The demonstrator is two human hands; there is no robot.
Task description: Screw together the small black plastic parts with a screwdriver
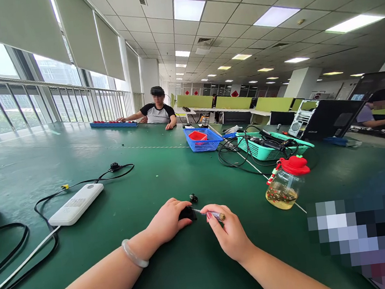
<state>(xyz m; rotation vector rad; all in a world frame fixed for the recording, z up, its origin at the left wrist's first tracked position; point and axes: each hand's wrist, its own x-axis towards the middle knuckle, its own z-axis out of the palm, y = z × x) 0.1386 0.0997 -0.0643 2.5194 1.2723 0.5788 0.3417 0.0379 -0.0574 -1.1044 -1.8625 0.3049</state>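
My left hand [171, 219], a pale bangle at its wrist, grips a small black block-like part [188, 213] against the green tabletop [140, 178]. Its thumb and fingers cover much of that part, so its exact kind cannot be made out. My right hand [227, 229] pinches a slim screwdriver [216, 215] with a shiny handle and a brownish end. The thin metal shaft points left and its tip meets the black part's right side. Just beyond my left fingertips lies another small dark piece [193, 198], apart from both hands.
A white power bank [77, 204] with cables lies left. To the right stands a red-lidded jar [283, 190] of liquid; beyond it are a teal basket [263, 151] of cables and a blue basket [203, 144]. A person [157, 111] sits across the table beside a blue tray [113, 124].
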